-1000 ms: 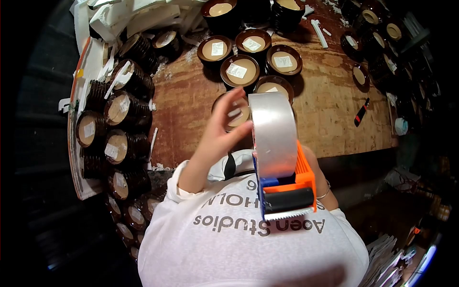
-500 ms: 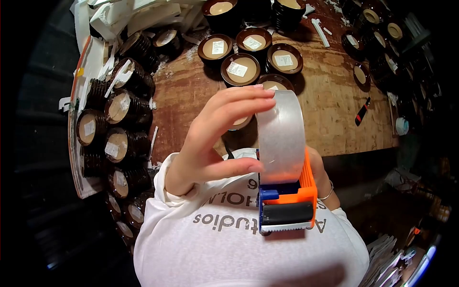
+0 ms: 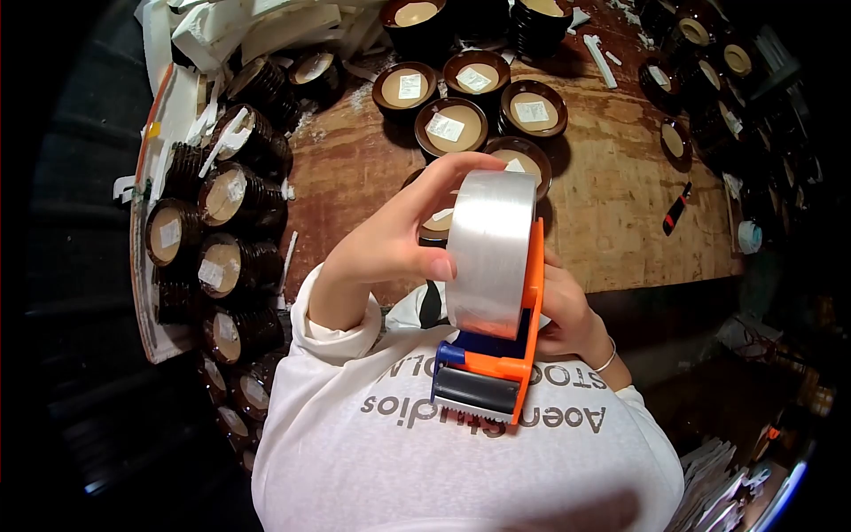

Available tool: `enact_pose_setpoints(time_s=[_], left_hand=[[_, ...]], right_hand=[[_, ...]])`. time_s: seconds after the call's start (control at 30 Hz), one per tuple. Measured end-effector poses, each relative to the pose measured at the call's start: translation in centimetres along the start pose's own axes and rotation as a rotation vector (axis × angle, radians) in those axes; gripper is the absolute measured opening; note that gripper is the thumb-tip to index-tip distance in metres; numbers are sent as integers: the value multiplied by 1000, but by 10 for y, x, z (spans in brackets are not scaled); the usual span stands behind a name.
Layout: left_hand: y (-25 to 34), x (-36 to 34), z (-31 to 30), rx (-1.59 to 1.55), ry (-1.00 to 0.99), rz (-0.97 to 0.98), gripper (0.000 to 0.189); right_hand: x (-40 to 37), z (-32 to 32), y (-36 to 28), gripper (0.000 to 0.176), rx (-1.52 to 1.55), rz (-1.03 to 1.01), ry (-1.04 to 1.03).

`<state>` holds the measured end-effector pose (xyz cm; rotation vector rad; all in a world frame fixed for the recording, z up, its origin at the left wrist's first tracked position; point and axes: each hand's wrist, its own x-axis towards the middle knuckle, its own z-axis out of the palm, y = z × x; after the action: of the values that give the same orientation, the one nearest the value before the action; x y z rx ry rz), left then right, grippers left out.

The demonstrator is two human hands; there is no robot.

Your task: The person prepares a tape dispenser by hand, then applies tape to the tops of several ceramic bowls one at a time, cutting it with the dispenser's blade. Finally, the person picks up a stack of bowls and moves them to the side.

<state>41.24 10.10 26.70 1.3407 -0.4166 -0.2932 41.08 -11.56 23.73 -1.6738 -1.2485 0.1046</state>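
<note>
A wide roll of clear packing tape (image 3: 492,257) sits in an orange and blue tape dispenser (image 3: 505,365), held in front of my white shirt. The dispenser's black roller and toothed cutting edge face down toward me. My left hand (image 3: 386,239) curves around the roll's left side, its thumb on the near edge and its fingers reaching behind the top. Behind the dispenser's orange side, my right hand (image 3: 569,315) grips it, the fingers partly hidden. Just beyond the roll, several dark brown bowls (image 3: 452,126) with beige centres and white labels stand on the wooden table.
Stacks of similar bowls (image 3: 222,266) line the left side, and more bowls (image 3: 674,142) stand at the right. White foam pieces (image 3: 257,35) are heaped at the back left. A red and black cutter knife (image 3: 677,209) lies on the wooden table (image 3: 612,239).
The dispenser and roll have shifted left and turned slightly, showing more of my right hand. My left thumb now rests on the roll's edge, with the fingers farther behind it.
</note>
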Motion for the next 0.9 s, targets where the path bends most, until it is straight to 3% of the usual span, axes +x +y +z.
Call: enact_pose_setpoints(time_s=[0.13, 0.2, 0.33, 0.4, 0.43, 0.5, 0.53, 0.57, 0.63, 0.73, 0.9], left_hand=[[-5, 2, -5, -19, 40, -32, 98], [-10, 1, -7, -41, 6, 16, 80], [-12, -2, -5, -45, 82, 77, 67], [-7, -7, -6, 329, 187, 324, 60], [0, -9, -5, 328, 186, 324, 60], [24, -13, 4, 696, -23, 476, 62], [34, -16, 16, 650, -20, 379, 52], [33, -15, 18, 650, -16, 378, 52], [33, -13, 18, 799, 7, 309, 49], [25, -8, 13, 957, 32, 414, 47], [5, -5, 10, 1182, 161, 633, 40]], right_hand=[[-2, 2, -1, 31, 131, 39, 52], [-4, 1, -1, 37, 244, 69, 49], [-8, 3, -2, 35, 322, 116, 103], [-12, 8, -4, 34, 645, 363, 188], [-13, 9, -5, 34, 644, 364, 190], [-15, 10, -9, 33, 866, 482, 244], [-15, 10, -10, 32, 976, 540, 269], [-7, 0, -4, 32, 792, 224, 115], [-6, -1, -15, 34, 980, 416, 211], [-22, 3, 0, 43, 898, 446, 54], [-22, 2, 5, 48, 867, 380, 51]])
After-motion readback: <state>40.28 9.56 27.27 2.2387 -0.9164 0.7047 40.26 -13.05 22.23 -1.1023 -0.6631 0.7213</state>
